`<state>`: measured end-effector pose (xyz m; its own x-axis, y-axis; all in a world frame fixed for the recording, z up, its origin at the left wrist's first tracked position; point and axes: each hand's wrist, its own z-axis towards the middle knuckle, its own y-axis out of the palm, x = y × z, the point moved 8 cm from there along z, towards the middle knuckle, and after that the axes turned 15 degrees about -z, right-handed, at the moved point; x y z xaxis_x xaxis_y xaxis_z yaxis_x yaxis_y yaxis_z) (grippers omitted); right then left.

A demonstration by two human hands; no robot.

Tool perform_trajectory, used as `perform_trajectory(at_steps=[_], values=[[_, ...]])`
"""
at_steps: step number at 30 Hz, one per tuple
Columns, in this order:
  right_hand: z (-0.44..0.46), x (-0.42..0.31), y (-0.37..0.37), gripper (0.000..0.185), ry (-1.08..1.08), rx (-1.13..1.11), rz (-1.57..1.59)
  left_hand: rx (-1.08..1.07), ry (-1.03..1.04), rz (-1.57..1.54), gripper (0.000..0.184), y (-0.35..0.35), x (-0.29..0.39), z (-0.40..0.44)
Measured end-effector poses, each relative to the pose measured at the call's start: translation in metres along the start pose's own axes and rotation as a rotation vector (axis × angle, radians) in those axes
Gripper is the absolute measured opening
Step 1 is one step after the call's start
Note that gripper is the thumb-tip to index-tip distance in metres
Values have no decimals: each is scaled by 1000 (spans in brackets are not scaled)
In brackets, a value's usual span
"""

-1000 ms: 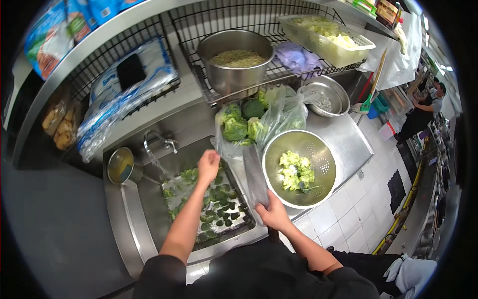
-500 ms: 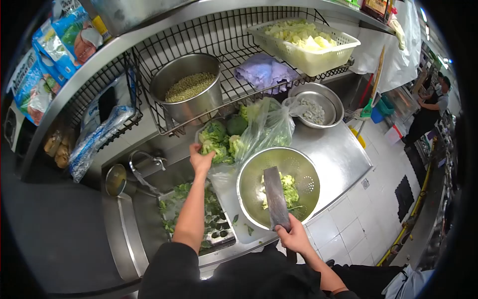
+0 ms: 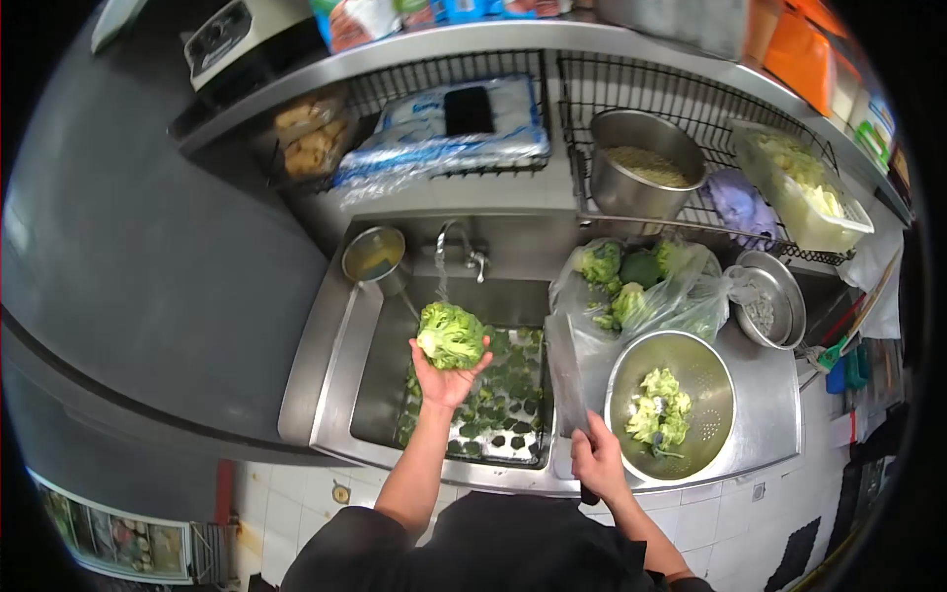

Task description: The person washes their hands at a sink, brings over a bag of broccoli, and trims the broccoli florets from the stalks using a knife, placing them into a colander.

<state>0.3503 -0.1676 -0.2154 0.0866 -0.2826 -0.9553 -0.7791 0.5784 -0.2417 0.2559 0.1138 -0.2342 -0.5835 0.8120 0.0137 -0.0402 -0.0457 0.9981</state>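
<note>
My left hand (image 3: 444, 385) holds a head of broccoli (image 3: 452, 333) from below, its fingers cupped round it, over the sink (image 3: 377, 395). Wrapped round a dark handle, my right hand (image 3: 598, 460) grips a cleaver (image 3: 567, 380), its broad blade pointing away from me between the sink and the colander. Cut broccoli pieces (image 3: 659, 409) lie in the metal colander (image 3: 726, 434) on the right. Behind it, more broccoli (image 3: 600, 264) sits in an open clear plastic bag (image 3: 686, 294). Green pieces (image 3: 503, 385) are spread over the sink's bottom.
Water runs from the faucet (image 3: 459, 242) behind the broccoli. A metal pan (image 3: 376, 259) stands at the sink's back left corner. Steel bowls (image 3: 784, 306) are at the counter's right. A wire rack (image 3: 582, 197) above carries a pot (image 3: 641, 192) and a plastic basket (image 3: 829, 232).
My left hand has taken a broccoli head from the bag and carried it left over the sink. The cleaver has moved from above the colander to its left. The view has swung left.
</note>
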Motion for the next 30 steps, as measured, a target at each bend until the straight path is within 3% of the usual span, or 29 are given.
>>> perform_trajectory(at_steps=[2, 5, 7, 8, 10, 18, 22, 23, 30], values=[[7, -29, 20, 34, -128, 36, -220, -24, 64, 199, 102, -8, 24, -12], [16, -80, 53, 30, -203, 88, -256, -109, 30, 230, 105, 15, 34, -23], [13, -126, 62, 18, -416, 285, -311, -162, -19, 357, 109, 35, 31, -26], [17, -133, 69, 18, -404, 298, -321, -161, -36, 344, 109, 39, 29, -29], [0, -173, 75, 29, -817, 536, -370, -210, -117, 371, 110, 51, 18, -33], [32, -170, 107, 30, -654, 464, -344, -139, -175, 374, 115, 23, 0, -42], [21, -170, 102, 29, -684, 449, -393, -179, -253, 406, 110, 13, 8, -41], [22, -173, 97, 28, -673, 441, -400, -189, -196, 380, 100, 12, 17, -39], [19, -169, 59, 22, -585, 404, -347, -177, -156, 517, 92, 32, 38, -41]])
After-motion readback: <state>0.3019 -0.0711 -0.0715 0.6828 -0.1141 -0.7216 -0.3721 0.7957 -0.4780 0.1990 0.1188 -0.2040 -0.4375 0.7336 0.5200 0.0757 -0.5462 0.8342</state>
